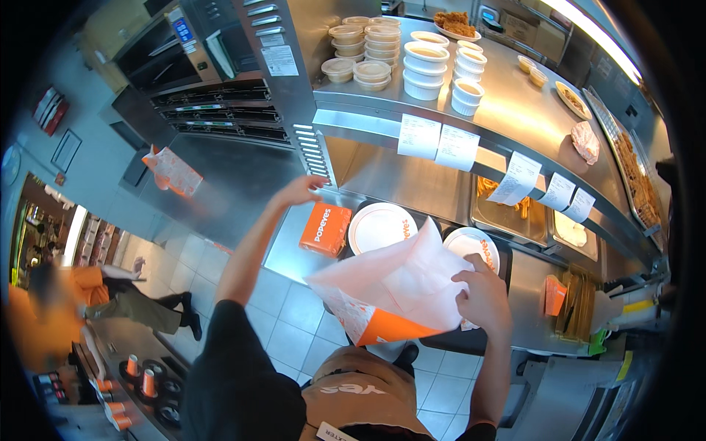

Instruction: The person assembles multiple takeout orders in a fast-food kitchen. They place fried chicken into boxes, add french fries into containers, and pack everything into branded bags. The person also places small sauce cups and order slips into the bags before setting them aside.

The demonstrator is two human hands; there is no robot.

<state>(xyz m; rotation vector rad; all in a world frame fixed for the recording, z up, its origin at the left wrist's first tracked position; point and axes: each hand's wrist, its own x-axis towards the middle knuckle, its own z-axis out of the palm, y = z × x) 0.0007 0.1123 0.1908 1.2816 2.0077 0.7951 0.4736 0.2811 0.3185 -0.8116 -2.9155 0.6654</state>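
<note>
A white and orange paper bag [390, 287], its mouth spread wide, hangs in front of me over the counter's near edge. My right hand [482, 294] is closed on the bag's right rim, thumb and fingers pinching the paper. My left hand [300, 191] is held out to the left, fingers stretched and apart from the bag, with nothing seen in it. Just below that hand, an orange box [325, 228] lies on the metal counter. Two round white plates with orange print, a left plate [379, 224] and a right plate [478, 244], sit on dark trays behind the bag, which partly covers them.
Order slips [419, 134] hang from the shelf edge. Above stand stacked white cups [425, 70] and lidded tubs [364, 44]. Fries [507, 197] fill a pan at the back. Another paper bag [175, 173] stands on the left counter. A co-worker in orange [88, 287] is at left.
</note>
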